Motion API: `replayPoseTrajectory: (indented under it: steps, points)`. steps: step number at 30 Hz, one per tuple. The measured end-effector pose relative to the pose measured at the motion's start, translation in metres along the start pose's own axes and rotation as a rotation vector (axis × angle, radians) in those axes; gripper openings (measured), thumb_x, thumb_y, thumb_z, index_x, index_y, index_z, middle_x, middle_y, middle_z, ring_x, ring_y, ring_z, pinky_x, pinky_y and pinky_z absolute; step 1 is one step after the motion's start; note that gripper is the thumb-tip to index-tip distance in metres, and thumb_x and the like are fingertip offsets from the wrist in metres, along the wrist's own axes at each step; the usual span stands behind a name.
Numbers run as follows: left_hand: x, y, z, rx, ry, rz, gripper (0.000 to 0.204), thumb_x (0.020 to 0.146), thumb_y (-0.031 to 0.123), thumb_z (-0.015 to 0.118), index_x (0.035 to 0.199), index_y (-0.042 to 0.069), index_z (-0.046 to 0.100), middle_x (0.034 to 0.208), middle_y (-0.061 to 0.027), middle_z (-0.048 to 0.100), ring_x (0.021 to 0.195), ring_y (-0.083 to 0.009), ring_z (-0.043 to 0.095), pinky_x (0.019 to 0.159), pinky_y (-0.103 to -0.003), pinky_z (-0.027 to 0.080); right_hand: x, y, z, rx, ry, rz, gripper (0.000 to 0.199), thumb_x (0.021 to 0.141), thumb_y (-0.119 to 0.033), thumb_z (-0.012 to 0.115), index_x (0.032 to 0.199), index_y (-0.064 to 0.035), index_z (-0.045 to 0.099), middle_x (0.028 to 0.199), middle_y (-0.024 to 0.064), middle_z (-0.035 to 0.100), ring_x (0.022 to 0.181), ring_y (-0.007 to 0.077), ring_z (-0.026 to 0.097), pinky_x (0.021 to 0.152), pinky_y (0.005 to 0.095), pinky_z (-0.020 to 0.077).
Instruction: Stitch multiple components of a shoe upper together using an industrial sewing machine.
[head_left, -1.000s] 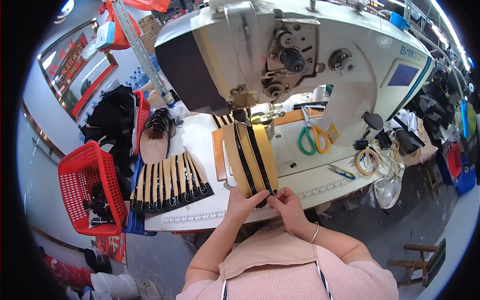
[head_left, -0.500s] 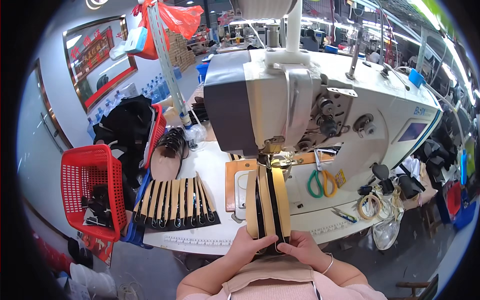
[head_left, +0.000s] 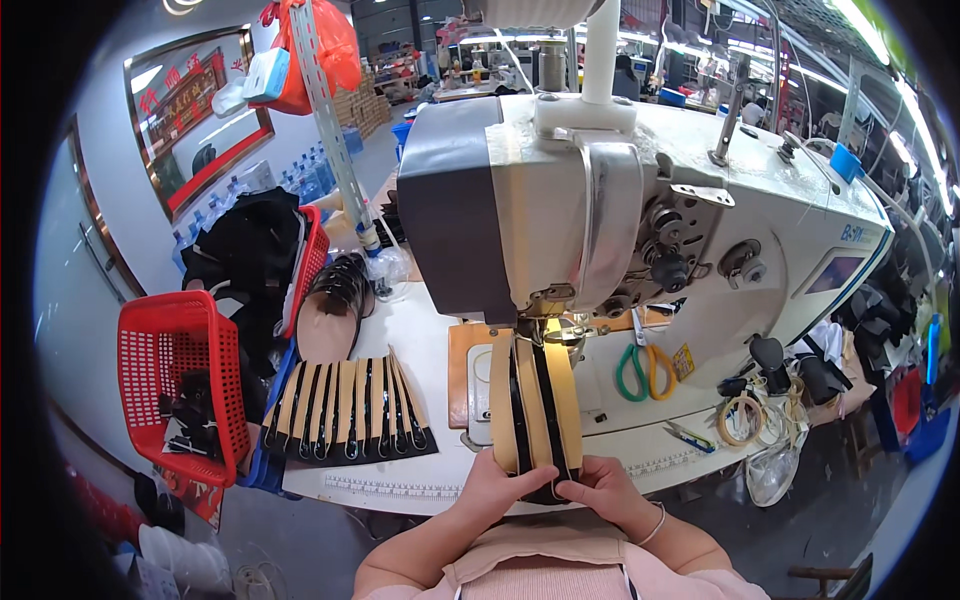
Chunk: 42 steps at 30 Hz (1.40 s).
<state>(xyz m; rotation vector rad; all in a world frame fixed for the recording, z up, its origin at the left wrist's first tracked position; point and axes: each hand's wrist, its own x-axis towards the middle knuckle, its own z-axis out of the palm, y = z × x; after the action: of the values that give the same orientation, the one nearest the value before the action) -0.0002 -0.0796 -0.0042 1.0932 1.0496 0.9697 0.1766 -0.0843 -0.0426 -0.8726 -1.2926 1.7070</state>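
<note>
Under the needle of a white and grey sewing machine [head_left: 445,210] lies a piece of tan and black strips [head_left: 535,410], its near end hanging over the table edge toward me. My left hand [head_left: 505,487] grips the near left part, thumb on top and fingers hidden beneath. My right hand [head_left: 600,488] pinches the near right corner between thumb and fingers. Both thumbs almost meet on the black strip. The far end of the strips disappears beneath the presser foot area. A similar piece of tan and shiny black strips [head_left: 350,410] is spread flat on the left of the table.
A strappy sandal [head_left: 335,320] stands behind the spread piece. Red baskets [head_left: 185,385] with black scraps are at the left. Right of the needle lie green-and-orange-handled scissors [head_left: 645,372], thread snips [head_left: 690,437] and a tape roll [head_left: 740,420]. A ruler strip [head_left: 395,489] runs along the front edge.
The view has shifted slightly, so the machine appears a little larger and lower. My hands keep the same grip on the strips, with hardly any movement.
</note>
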Motion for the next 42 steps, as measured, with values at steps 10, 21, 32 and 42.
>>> replayPoseTrajectory:
  steps: [10,21,32,42]
  points:
    - [0.010,-0.001,-0.002,-0.052,0.017,0.091,0.023,0.072,0.010,0.069,0.091,0.002,0.060,0.077,-0.0018,0.060,0.067,-0.0075,0.054,0.060,-0.022,0.044,0.007,-0.012,0.002,0.006,0.011,-0.057,0.019,0.080,-0.014,0.064,0.091,0.0000,0.060,0.072,-0.0014,0.059,0.063,0.0028,0.051,0.055,0.0175,0.0400]
    - [0.021,0.008,-0.004,-0.281,-0.026,0.075,0.027,0.072,0.007,0.068,0.096,0.000,0.058,0.085,-0.0043,0.061,0.075,-0.0102,0.057,0.067,-0.024,0.047,0.017,-0.029,0.008,0.065,0.004,-0.080,0.018,0.081,-0.014,0.063,0.094,-0.0012,0.060,0.076,-0.0016,0.060,0.065,0.0028,0.052,0.056,0.0173,0.0421]
    - [0.034,0.023,-0.013,-0.345,-0.099,0.110,0.035,0.073,0.008,0.066,0.104,-0.001,0.052,0.092,-0.0077,0.059,0.081,-0.0147,0.059,0.073,-0.028,0.048,0.037,-0.034,0.010,0.033,0.015,-0.135,0.014,0.080,-0.015,0.064,0.086,-0.0028,0.060,0.071,-0.0024,0.058,0.063,0.0029,0.052,0.055,0.0175,0.0438]
    - [0.054,0.026,-0.023,-0.302,-0.084,0.124,0.033,0.073,0.009,0.066,0.101,-0.003,0.053,0.090,-0.0085,0.059,0.078,-0.0155,0.059,0.069,-0.028,0.049,0.056,-0.036,0.009,0.110,0.044,-0.142,0.014,0.080,-0.014,0.064,0.086,-0.0019,0.060,0.072,0.0008,0.059,0.062,0.0063,0.053,0.055,0.0200,0.0449]
